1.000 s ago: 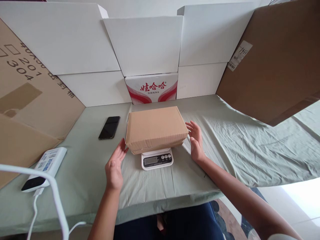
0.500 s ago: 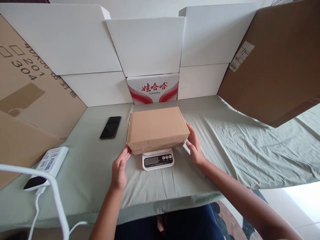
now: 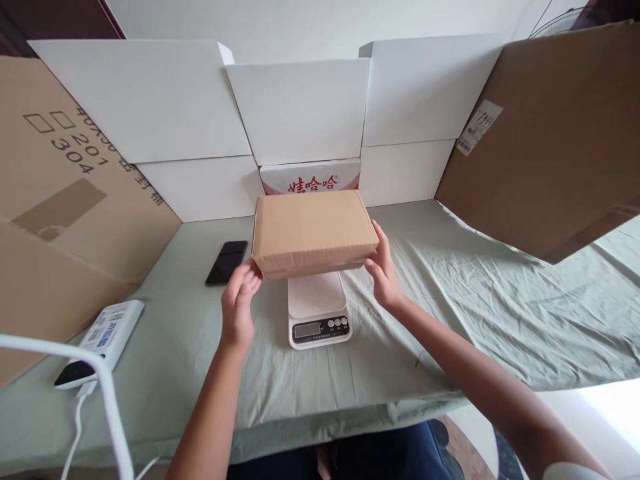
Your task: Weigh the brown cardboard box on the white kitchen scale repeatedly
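Observation:
A closed brown cardboard box (image 3: 313,230) is held up between my two hands, above the rear of a white kitchen scale (image 3: 319,310). My left hand (image 3: 239,303) grips its near left corner, fingers curled under the edge. At the near right corner my right hand (image 3: 384,270) has its thumb in front and its fingers along the side. The scale's front half shows, with a grey display and round buttons; its back part is hidden by the box. Its display looks blank.
A black phone (image 3: 227,263) lies left of the box. Farther left is a white power strip (image 3: 103,340) with a white cable (image 3: 107,387). White boxes (image 3: 300,110) line the back, and large brown cartons (image 3: 555,147) stand at both sides. A green cloth (image 3: 450,300) covers the table.
Both hands have raised the box up and away from the scale, so more of its white platform shows. The camera view has tilted up slightly.

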Demonstrator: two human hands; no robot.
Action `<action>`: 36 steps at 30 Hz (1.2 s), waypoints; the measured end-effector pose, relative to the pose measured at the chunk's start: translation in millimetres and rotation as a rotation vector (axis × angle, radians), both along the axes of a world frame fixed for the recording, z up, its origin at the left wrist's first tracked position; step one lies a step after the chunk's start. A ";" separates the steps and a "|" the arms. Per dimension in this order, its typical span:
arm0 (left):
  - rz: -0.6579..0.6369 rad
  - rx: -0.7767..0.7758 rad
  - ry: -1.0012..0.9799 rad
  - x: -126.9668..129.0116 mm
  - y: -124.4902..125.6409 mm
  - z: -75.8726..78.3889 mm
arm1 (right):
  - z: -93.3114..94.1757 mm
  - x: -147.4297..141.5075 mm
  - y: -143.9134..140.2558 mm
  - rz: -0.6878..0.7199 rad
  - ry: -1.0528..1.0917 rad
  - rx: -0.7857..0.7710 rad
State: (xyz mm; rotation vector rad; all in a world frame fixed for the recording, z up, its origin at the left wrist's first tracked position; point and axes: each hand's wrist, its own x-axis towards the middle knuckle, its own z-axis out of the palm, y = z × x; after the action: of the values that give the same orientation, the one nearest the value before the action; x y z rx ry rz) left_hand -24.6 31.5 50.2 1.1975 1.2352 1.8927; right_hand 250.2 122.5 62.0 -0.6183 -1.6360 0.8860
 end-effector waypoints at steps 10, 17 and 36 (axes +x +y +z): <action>-0.008 -0.102 -0.178 -11.4 100.4 -43.5 | -35.8 -39.4 70.9 -0.086 0.020 -0.099; -0.008 -0.148 -0.177 -11.4 102.7 -55.9 | -44.1 -38.0 77.2 -0.108 -0.001 -0.133; 0.031 -0.083 -0.304 -35.2 94.4 -52.2 | -64.0 -30.4 88.7 -0.204 0.083 -0.291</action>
State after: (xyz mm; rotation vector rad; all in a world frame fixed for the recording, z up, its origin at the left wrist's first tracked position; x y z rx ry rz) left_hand -59.8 126.0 -2.1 0.8153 1.1582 1.9395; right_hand 219.8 211.3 -2.0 -0.9197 -1.3530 0.9919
